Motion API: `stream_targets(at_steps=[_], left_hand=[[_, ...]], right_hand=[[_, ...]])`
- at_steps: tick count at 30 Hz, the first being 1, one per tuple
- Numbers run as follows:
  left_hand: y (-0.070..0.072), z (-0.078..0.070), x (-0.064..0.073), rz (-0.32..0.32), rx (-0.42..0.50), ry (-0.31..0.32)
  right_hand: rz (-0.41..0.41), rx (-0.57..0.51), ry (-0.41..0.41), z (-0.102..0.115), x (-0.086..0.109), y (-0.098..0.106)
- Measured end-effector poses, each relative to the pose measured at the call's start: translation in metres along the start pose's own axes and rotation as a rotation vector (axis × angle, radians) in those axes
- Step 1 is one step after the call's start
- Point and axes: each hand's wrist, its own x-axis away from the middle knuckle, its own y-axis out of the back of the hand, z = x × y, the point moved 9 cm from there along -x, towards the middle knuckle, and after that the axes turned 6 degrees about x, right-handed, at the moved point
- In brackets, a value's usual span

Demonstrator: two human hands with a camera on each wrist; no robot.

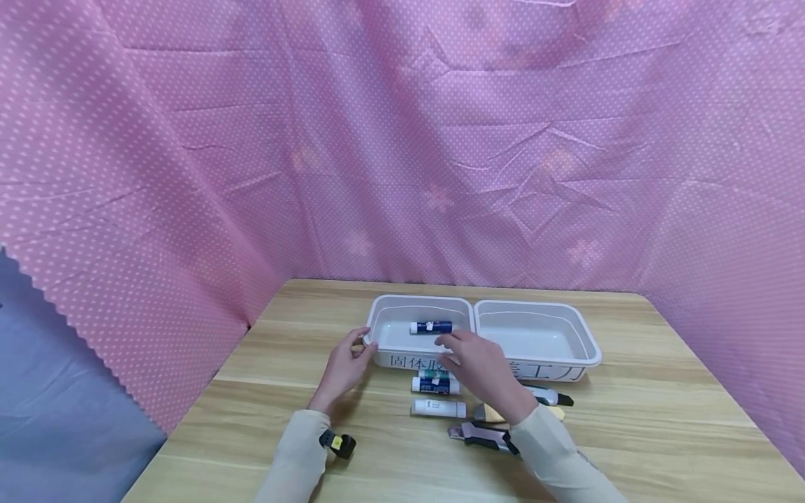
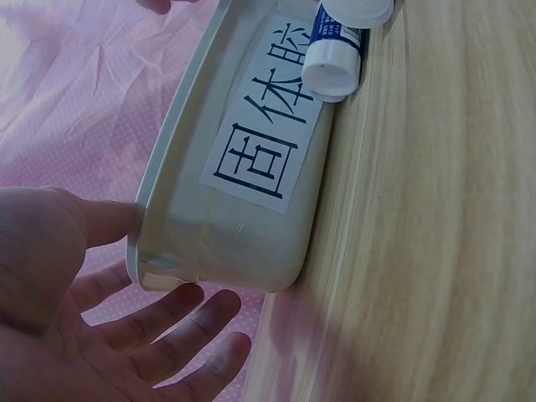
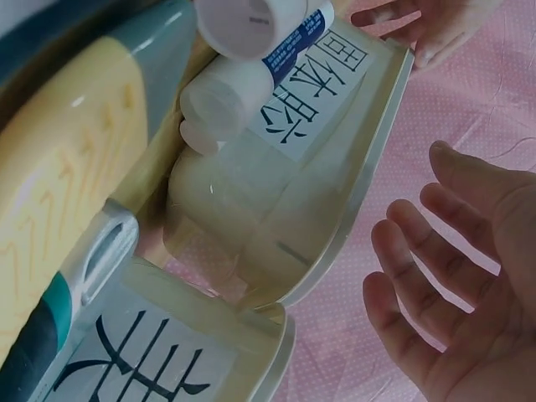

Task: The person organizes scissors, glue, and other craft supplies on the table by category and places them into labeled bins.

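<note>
My left hand (image 1: 346, 367) is at the left front corner of the left white bin (image 1: 391, 358), labelled 固体胶. In the left wrist view its thumb (image 2: 113, 221) touches the rim, with the other fingers extended by the end wall. Inside that bin lies a blue glue stick (image 1: 434, 327) with a white cap. My right hand (image 1: 484, 367) hovers over the bin's front right rim, holding nothing, its fingers loosely bent and apart in the right wrist view. Before the bin lie a blue glue stick (image 1: 434, 385), a white glue stick (image 1: 438, 408) and a partly hidden green one (image 1: 434, 374).
A second white bin (image 1: 556, 372), labelled as for utility knives, adjoins on the right. Under and beside my right forearm lie a pinkish utility knife (image 1: 481, 434), a yellow one (image 3: 75, 159) and a grey-black one (image 1: 547, 396). A pink dotted cloth (image 1: 440, 175) hangs behind the wooden table (image 1: 251, 412).
</note>
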Motion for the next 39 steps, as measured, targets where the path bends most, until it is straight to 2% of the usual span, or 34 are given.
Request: stream_targets(at_steps=[9,17,25,28,35,39], left_hand=[[0.0,0.001,-0.001,-0.002,0.006,-0.015],[-0.001,0.002,0.001,-0.007,0.009,-0.03],[-0.001,0.001,0.003,-0.008,0.008,-0.027],[-0.002,0.002,0.004,-0.005,0.011,-0.025],[-0.001,0.002,0.003,-0.006,0.015,-0.021],[-0.002,0.002,0.003,-0.001,0.017,-0.025]], right_hand=[[0.023,0.028,0.06,0.01,0.007,0.001],[0.135,0.037,0.133,0.021,0.015,-0.012],[0.155,0.052,0.23,0.033,0.023,-0.014],[0.196,0.042,0.224,0.033,0.025,-0.018],[0.362,0.02,0.171,0.032,0.03,-0.027],[0.415,0.013,0.15,0.032,0.033,-0.03]])
